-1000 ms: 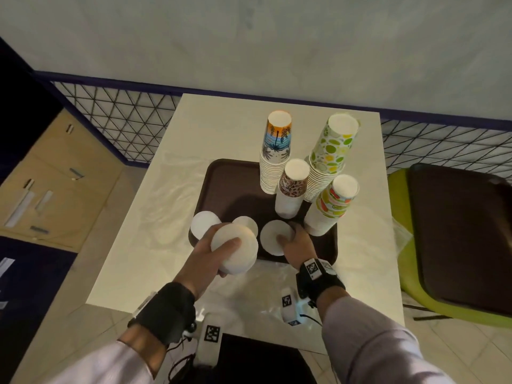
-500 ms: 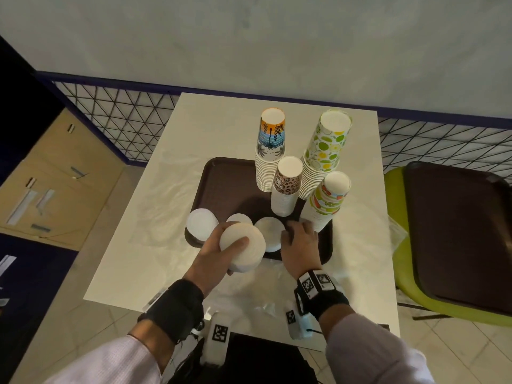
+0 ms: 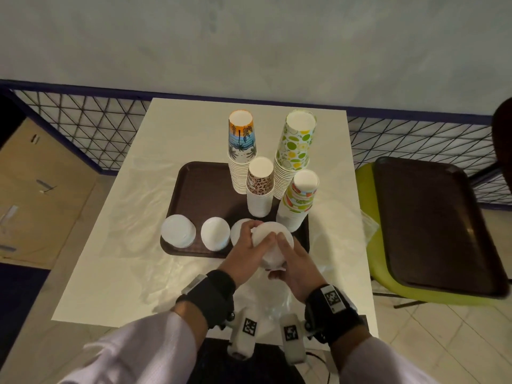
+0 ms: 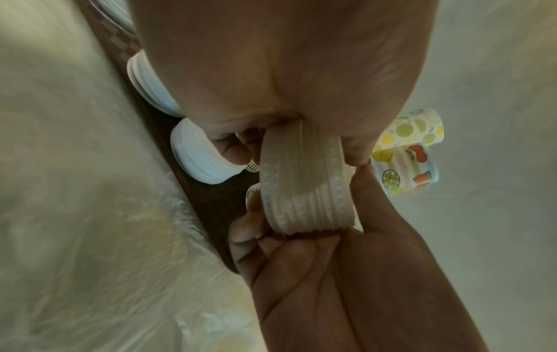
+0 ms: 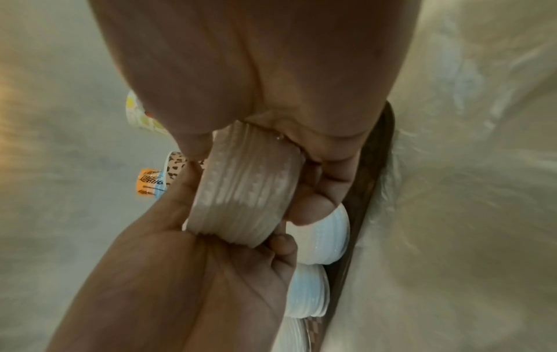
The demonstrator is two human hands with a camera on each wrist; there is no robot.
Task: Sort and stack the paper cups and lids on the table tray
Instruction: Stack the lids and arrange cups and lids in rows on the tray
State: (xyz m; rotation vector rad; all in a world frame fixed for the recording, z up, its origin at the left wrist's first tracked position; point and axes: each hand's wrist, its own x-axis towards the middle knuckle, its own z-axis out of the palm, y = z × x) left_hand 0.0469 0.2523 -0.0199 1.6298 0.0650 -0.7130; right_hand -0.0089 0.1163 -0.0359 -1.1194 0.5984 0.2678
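Observation:
A stack of white lids [image 3: 273,246] is held on its side between both hands, just above the brown tray's [image 3: 199,189] near right corner. My left hand [image 3: 253,236] grips its left end and my right hand [image 3: 291,256] cups its right end. The wrist views show the ribbed lid stack [image 4: 304,183] [image 5: 244,190] pinched by fingers and thumbs from both sides. Three lid piles lie along the tray's front edge: [image 3: 178,230], [image 3: 215,237], and one [image 3: 237,231] half hidden by my left hand. Upturned cup stacks stand at the back right: palm-print [image 3: 241,151], lime-print [image 3: 295,151], leopard-print [image 3: 260,187], fruit-print [image 3: 297,200].
Crumpled clear plastic [image 3: 271,303] lies on the white table [image 3: 110,245] near its front edge. A green chair [image 3: 368,245] at the right carries a second brown tray [image 3: 432,225]. A mesh railing [image 3: 83,126] runs behind the table. A cardboard box [image 3: 33,189] stands on the floor at the left.
My left hand carried the lid stack to the right. My right hand left the lid pile on the tray and took hold of the stack's other end.

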